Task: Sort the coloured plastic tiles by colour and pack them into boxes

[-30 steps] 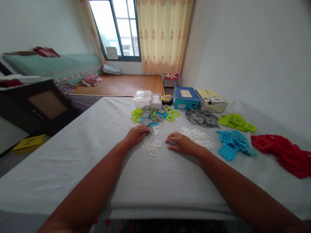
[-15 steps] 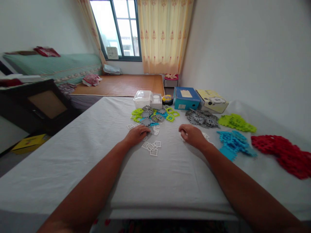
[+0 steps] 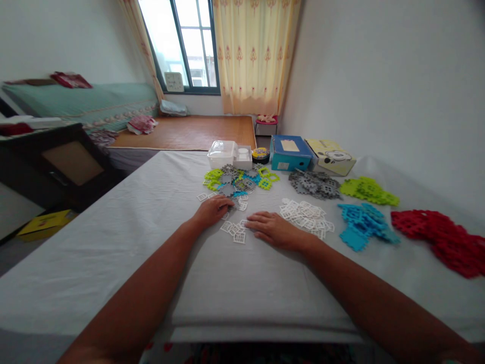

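My left hand (image 3: pixel 213 209) rests palm down on the white cloth, fingers curled over small white lattice pieces at the edge of a mixed pile of grey, green and blue pieces (image 3: pixel 238 182). My right hand (image 3: pixel 272 228) lies flat with fingers stretched toward a few loose white lattice pieces (image 3: pixel 235 231), fingertips touching the nearest one. A heap of white lattice pieces (image 3: pixel 305 214) lies just right of this hand.
Sorted heaps sit to the right: grey (image 3: pixel 313 184), lime green (image 3: pixel 367 190), blue (image 3: pixel 361 222), red (image 3: pixel 439 237). At the table's far edge stand a clear plastic box (image 3: pixel 229 153), a blue box (image 3: pixel 291 152) and a yellow box (image 3: pixel 330 155). A bed and dark furniture lie to the left.
My right hand went right to the white heap, then came back left to the loose white pieces near my left hand. The left hand stayed put.
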### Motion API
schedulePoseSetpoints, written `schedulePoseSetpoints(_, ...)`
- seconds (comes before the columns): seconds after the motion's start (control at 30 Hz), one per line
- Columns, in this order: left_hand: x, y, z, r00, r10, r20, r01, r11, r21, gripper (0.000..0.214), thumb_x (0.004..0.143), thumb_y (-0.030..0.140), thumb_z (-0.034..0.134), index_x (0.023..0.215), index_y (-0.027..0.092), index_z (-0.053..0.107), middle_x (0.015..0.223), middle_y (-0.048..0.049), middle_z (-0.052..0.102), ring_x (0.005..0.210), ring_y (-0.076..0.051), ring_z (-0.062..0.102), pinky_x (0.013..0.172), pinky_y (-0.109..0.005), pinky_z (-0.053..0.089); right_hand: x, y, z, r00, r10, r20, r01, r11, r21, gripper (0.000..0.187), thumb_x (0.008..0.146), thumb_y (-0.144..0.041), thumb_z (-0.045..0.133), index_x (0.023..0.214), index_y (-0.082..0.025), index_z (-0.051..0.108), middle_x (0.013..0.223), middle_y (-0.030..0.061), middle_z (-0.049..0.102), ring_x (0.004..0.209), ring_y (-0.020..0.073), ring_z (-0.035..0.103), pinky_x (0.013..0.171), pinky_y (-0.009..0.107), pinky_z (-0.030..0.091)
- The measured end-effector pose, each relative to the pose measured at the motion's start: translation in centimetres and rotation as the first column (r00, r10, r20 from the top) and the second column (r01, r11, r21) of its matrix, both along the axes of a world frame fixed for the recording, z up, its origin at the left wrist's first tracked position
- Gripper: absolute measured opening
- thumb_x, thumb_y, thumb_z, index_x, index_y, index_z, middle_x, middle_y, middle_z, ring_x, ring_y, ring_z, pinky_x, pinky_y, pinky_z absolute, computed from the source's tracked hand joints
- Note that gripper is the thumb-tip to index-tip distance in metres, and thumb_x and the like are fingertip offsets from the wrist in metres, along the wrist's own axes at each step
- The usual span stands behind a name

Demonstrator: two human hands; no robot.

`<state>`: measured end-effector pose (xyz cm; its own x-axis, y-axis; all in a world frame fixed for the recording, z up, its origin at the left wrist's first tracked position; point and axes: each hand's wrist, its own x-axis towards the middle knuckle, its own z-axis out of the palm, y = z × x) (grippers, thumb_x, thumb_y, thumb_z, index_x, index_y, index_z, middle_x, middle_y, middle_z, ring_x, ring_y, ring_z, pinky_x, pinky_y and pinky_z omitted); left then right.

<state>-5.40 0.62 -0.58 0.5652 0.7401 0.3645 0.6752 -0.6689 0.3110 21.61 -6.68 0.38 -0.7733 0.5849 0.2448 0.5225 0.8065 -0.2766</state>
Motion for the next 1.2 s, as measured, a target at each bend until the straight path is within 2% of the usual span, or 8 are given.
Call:
schedulePoseSetpoints(0.17, 0.0, -0.1, 0.1, 1.0, 0.002, 0.001, -0.002, 1.0, -0.002, 0.03, 0.085, 0.016, 0.046, 0.1, 0.024, 0.071, 0.099, -0.001, 0.071, 0.093, -0.015, 0.063, 0.088, -0.027, 0.049, 0.7, 0.6, 0.3, 0.999, 0.022, -0.035, -0.022, 1.0, -0.003, 0.024, 0.094, -0.025, 0.054, 0.114, -0.019, 0.065, 0.113, 0.008, 0.067, 0.105, 0.0193, 0.056, 0.094, 0.035, 0.046)
schedulePoseSetpoints(0.37, 0.0, 0.1, -0.1, 1.0, -0.006, 0.002, 0.006, 1.0, -0.012, 0.03, 0.086, 0.017, 0.046, 0.101, 0.023, 0.071, 0.099, -0.0015, 0.07, 0.093, -0.015, 0.063, 0.087, -0.026, 0.048, 0.6, 0.2, 1.0, 0.999, -0.042, 0.034, 0.04, 0.997, 0.063, 0.015, 0.091, -0.023, 0.055, 0.099, -0.017, 0.067, 0.093, 0.0083, 0.068, 0.09, 0.0192, 0.058, 0.083, 0.031, 0.047)
schedulePoseSetpoints(0.53, -0.1, 0.2, -0.3, 1.0, -0.009, 0.004, 0.009, 1.0, -0.011, 0.03, 0.086, 0.017, 0.046, 0.101, 0.023, 0.071, 0.1, -0.0022, 0.07, 0.093, -0.016, 0.063, 0.087, -0.027, 0.048, 0.6, 0.4, 0.7, 0.981, -0.192, -0.001, 0.191, 0.978, 0.078, 0.019, 0.09, -0.015, 0.051, 0.101, -0.018, 0.066, 0.095, 0.0076, 0.069, 0.09, 0.0185, 0.06, 0.082, 0.03, 0.046)
schedulePoseSetpoints(0.73, -0.1, 0.2, -0.3, 1.0, -0.025, 0.006, 0.025, 1.0, -0.007, 0.03, 0.087, 0.018, 0.046, 0.102, 0.024, 0.071, 0.098, -0.0012, 0.07, 0.092, -0.015, 0.063, 0.085, -0.026, 0.048, 2.6, 1.3, 1.0, 0.918, -0.388, -0.078, 0.392, 0.919, 0.044, 0.019, 0.085, -0.009, 0.05, 0.092, -0.018, 0.065, 0.093, 0.0056, 0.067, 0.089, 0.018, 0.059, 0.08, 0.028, 0.045)
schedulePoseSetpoints(0.93, -0.1, 0.2, -0.2, 1.0, -0.022, 0.013, 0.022, 1.0, -0.007, 0.029, 0.087, 0.018, 0.046, 0.101, 0.024, 0.071, 0.098, -0.001, 0.07, 0.091, -0.015, 0.063, 0.085, -0.026, 0.048, 2.3, 1.0, 0.7, 0.967, -0.25, -0.04, 0.25, 0.968, -0.012, 0.021, 0.088, -0.013, 0.049, 0.102, -0.019, 0.065, 0.1, 0.0068, 0.066, 0.093, 0.0177, 0.06, 0.083, 0.028, 0.045)
schedulePoseSetpoints(1.07, -0.1, 0.3, -0.4, 1.0, -0.013, 0.004, 0.013, 1.0, -0.004, 0.029, 0.087, 0.018, 0.046, 0.102, 0.024, 0.071, 0.099, -0.0016, 0.07, 0.092, -0.015, 0.063, 0.085, -0.026, 0.048, 1.9, 0.5, 1.3, 0.973, -0.215, -0.086, 0.21, 0.976, -0.065, 0.021, 0.092, -0.021, 0.05, 0.105, -0.019, 0.065, 0.1, 0.0073, 0.066, 0.089, 0.0169, 0.06, 0.082, 0.029, 0.046)
schedulePoseSetpoints(1.13, -0.1, 0.3, -0.5, 1.0, -0.012, -0.003, 0.012, 1.0, -0.002, 0.029, 0.087, 0.019, 0.046, 0.102, 0.024, 0.071, 0.099, -0.002, 0.07, 0.092, -0.016, 0.063, 0.085, -0.026, 0.048, 2.2, 0.3, 1.8, 0.989, -0.125, -0.082, 0.111, 0.982, -0.149, 0.024, 0.088, -0.031, 0.06, 0.109, -0.02, 0.065, 0.103, 0.0072, 0.066, 0.089, 0.017, 0.06, 0.082, 0.03, 0.047)
schedulePoseSetpoints(1.2, -0.2, 0.3, -0.5, 1.0, -0.018, -0.004, 0.018, 1.0, 0.0, 0.029, 0.088, 0.019, 0.046, 0.103, 0.023, 0.071, 0.099, -0.002, 0.07, 0.093, -0.016, 0.063, 0.085, -0.027, 0.048, 2.6, 0.4, 2.2, 0.998, 0.02, -0.063, -0.034, 0.974, -0.225, 0.037, 0.079, -0.039, 0.072, 0.111, -0.022, 0.066, 0.109, 0.0072, 0.065, 0.098, 0.0193, 0.059, 0.089, 0.032, 0.045)
